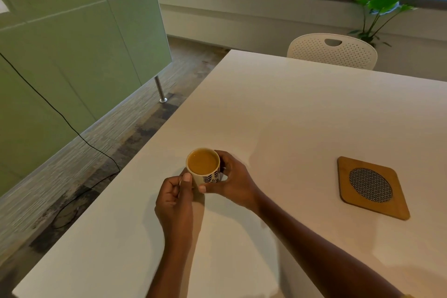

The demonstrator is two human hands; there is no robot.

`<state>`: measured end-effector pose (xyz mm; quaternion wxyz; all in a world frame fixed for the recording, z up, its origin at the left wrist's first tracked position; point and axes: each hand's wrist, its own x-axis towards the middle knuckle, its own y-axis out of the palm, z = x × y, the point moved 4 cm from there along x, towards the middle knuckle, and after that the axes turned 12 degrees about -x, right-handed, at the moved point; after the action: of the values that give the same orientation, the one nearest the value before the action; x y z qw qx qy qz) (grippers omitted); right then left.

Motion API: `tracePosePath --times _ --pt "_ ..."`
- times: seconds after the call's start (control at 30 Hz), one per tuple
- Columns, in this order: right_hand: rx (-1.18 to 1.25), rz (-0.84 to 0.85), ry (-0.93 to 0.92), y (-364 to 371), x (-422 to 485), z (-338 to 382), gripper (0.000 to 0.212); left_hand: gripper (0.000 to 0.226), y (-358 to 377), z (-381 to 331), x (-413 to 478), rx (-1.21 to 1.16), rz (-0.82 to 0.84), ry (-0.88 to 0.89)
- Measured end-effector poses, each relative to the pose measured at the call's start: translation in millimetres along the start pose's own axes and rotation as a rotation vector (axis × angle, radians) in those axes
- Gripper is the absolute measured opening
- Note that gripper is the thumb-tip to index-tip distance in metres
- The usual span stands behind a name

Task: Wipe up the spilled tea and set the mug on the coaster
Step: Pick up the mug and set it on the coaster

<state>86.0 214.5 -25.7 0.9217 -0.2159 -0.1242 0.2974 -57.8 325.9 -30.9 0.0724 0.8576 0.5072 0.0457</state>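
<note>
A small white mug [203, 167] with a dark leaf pattern, full of milky brown tea, stands near the table's left edge. My left hand [174, 201] grips its near-left side, thumb up against the wall. My right hand [232, 180] wraps around its right side. A square wooden coaster [372, 187] with a round woven insert lies flat on the table well to the right of the mug. I see no spilled tea and no cloth on the white table [290, 109].
A white perforated chair [332, 51] stands at the table's far side, with a potted plant [377, 17] behind it under the window. A green partition [72, 55] and a black cable [79, 138] on the floor lie left of the table's edge.
</note>
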Motion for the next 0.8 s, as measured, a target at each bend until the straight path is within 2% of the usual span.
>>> tracePosePath --times 0.2,0.33,0.8 --pt "-0.003 -0.049 0.002 -34 -9 2 0.093 0.011 25 -11 -9 -0.034 0.081 -0.014" --pt "0.000 -0.107 0.008 -66 -20 0 0.091 0.019 51 -22 -20 -0.031 0.146 -0.032" --pt "-0.010 -0.311 0.109 -207 -80 -27 0.090 0.022 184 -36 -83 -0.081 0.431 -0.109"
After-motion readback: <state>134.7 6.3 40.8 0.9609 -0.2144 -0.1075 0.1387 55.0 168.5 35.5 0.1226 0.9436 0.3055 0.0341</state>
